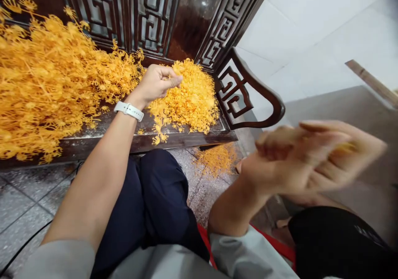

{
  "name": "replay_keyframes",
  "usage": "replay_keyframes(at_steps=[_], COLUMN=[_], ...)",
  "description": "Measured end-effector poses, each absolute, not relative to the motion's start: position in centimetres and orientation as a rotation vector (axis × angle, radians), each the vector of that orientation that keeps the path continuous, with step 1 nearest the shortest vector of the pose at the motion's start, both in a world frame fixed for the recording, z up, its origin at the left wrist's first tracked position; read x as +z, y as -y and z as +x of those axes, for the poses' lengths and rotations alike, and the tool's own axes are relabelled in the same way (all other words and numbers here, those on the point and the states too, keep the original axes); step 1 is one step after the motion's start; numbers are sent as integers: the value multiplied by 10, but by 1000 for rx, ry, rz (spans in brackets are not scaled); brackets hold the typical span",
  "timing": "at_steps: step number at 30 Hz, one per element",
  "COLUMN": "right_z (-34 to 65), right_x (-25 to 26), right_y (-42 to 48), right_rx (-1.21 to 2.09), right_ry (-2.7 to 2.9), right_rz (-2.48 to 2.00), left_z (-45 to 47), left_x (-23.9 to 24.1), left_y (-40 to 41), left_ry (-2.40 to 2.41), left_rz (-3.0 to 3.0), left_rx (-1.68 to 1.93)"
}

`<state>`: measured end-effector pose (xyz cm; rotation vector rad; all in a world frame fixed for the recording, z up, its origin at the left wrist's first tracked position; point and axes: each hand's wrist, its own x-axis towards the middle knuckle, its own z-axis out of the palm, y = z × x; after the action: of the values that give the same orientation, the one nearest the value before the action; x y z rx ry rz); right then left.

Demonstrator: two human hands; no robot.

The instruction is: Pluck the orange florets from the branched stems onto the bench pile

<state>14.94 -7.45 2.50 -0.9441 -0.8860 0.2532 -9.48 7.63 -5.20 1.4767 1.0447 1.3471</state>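
My left hand [161, 82], a pale watch band on its wrist, is held above the smaller pile of yellow plastic flower sprigs [194, 96]. Its thumb and forefinger are pinched together; whatever lies between them is too small to make out. One sprig [159, 125] hangs over the bench edge below it. Out to the right, away from the bench, my right hand [298, 158] is smeared by motion. Its fingers look curled, with a bit of yellow plastic [343, 148] showing among them.
A larger heap of yellow sprigs [46, 80] covers the left of the dark wooden bench [143, 143]. The bench has a carved back and a curved armrest [276, 105]. More yellow pieces [217, 158] lie on the tiled floor. Another person's black-clothed leg [329, 237] is at lower right.
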Motion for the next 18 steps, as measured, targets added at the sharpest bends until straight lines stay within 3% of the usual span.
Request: replay_keyframes(at_steps=[2,6,9,14,18], right_z=[144,146,139,102,86], right_x=[17,-26,-51,-45,-33], right_y=[39,-29,-38,-8,-9], right_rx=[261,778,1053,1534,1534], right_ry=[1048,1014,883,760,646], right_rz=[-809,-1174,-1180,-850,-758], left_z=[-93,-89,-89,-84,-81], left_x=[-51,-53,-54,-53,-50], left_y=[-75,-74,-75,-76,-75], left_ry=[-1041,-1073,-1090,-1098,-1091], left_rz=[1457,1415,1393,1493,1616], left_rx=[1333,1331,1352,1359,1313])
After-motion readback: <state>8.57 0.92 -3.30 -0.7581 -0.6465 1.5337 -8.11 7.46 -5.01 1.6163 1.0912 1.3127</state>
